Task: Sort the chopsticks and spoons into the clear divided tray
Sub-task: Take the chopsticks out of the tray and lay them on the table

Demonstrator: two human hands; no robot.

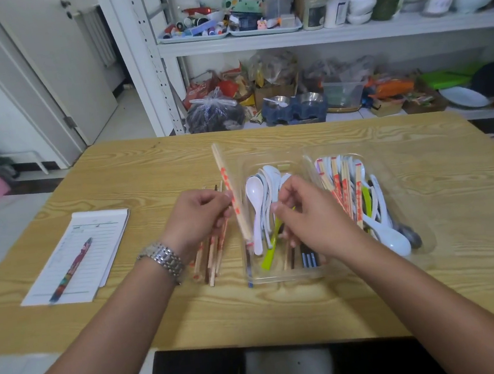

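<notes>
Table (283, 311): wood grain; everything below lies on it.
Watch (165, 259): metal band on my left wrist.
Notepad (99, 242): near left, well apart from the tray, with a pen (71, 269) lying along it.
Loose chopsticks (214, 263): a small pile just left of the tray, partly under my left hand, long axes running near to far.
Clear tray (279, 276): in front of me, two compartments side by side.
Left compartment: white spoons (255, 204) with bowls at the far end, a green spoon (269, 253) slanting, dark chopsticks (308, 258) at the near end.
Right compartment: printed chopstick packets (343, 189) lying near to far, mixed with more white spoons (393, 240).
Right hand (310, 219): over the left compartment, fingers curled down among the utensils; I cannot tell whether they hold anything.
Left hand (200, 216): thumb and fingers pinching the wrapped chopsticks (229, 185) near their middle.
Wrapped chopsticks, axis: near to far, near end over the tray's left wall, far end pointing away from me and leaning slightly left.
Shelves (315, 35): beyond the table, crowded with jars, bowls and bags.
</notes>
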